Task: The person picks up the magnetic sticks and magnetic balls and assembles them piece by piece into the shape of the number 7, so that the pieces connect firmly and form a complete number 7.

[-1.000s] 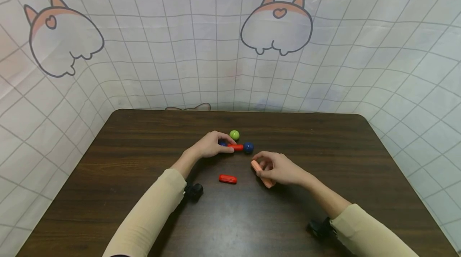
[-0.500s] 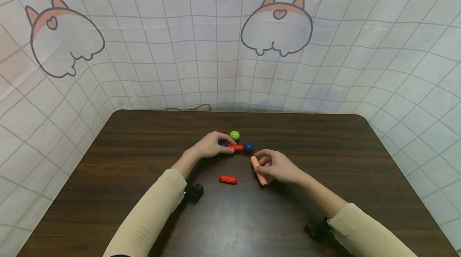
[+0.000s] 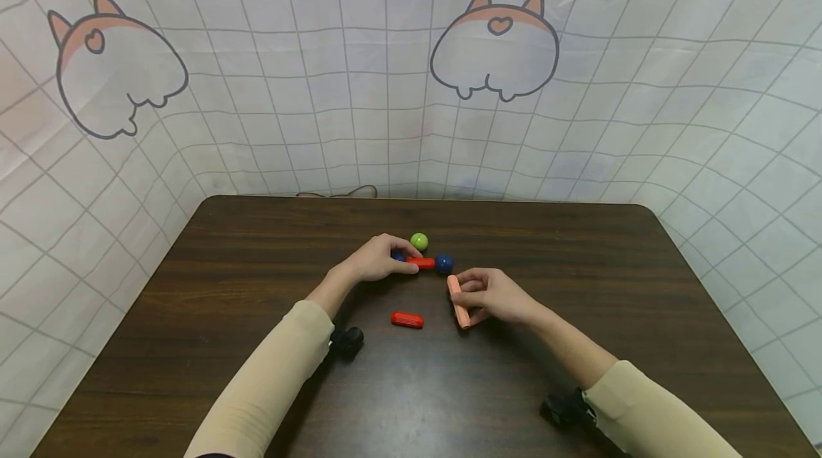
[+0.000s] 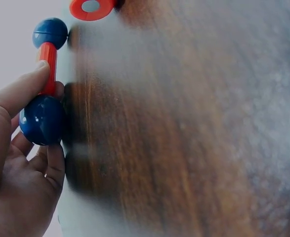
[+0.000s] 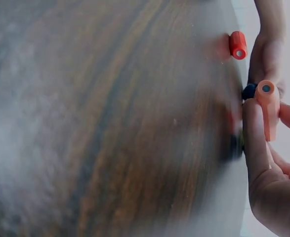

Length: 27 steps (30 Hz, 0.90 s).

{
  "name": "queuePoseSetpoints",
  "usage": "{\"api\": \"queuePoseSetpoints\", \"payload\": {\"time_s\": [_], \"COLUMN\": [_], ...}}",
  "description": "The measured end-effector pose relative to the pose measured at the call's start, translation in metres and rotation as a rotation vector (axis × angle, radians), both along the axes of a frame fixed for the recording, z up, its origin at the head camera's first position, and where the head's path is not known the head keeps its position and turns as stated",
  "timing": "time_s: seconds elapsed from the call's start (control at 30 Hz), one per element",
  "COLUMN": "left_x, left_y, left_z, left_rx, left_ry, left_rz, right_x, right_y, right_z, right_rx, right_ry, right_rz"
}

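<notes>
My left hand (image 3: pixel 374 258) pinches a red rod (image 3: pixel 422 263) between thumb and fingers. The rod has a blue ball at each end; the right-hand blue ball (image 3: pixel 444 264) shows beyond the fingertips, and the other blue ball (image 4: pixel 42 120) sits close to the palm in the left wrist view. To the right, my right hand (image 3: pixel 501 297) holds a peach-coloured rod (image 3: pixel 459 302) in thumb and fingers, apart from the balls. In the right wrist view a small grey disc shows in the end of this peach rod (image 5: pixel 270 113).
A second red rod (image 3: pixel 407 319) lies loose on the dark wooden table (image 3: pixel 257 244), nearer me and between the hands. Just behind the held rod sits a green ball (image 3: pixel 419 241). A white checked cloth (image 3: pixel 347 108) hangs around the table's back and sides.
The peach rod has turned more upright in the head view, swinging its near end leftward as my right fingers shifted on it. My left hand has stayed in place.
</notes>
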<state>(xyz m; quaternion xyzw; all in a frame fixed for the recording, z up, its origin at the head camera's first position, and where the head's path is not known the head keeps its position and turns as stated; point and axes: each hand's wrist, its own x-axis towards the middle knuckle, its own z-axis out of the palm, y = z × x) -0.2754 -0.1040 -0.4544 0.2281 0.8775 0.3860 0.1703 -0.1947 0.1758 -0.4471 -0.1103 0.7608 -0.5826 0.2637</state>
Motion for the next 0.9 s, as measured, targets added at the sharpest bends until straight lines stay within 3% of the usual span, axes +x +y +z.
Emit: {"api": "queuePoseSetpoints", "payload": {"time_s": [0.5, 0.9], "left_x": [0.0, -0.001], "left_y": [0.002, 0.003], "left_z": [0.002, 0.002], "left_rx": [-0.018, -0.034], "left_ry": [0.024, 0.058], "left_rz": [-0.008, -0.016], "right_x": [0.0, 0.0], "right_y": [-0.003, -0.01], "right_z": [-0.006, -0.005], "right_rx": [-0.124, -0.148], "right_ry": [-0.069, -0.092], "right_rz": [-0.045, -0.062]}}
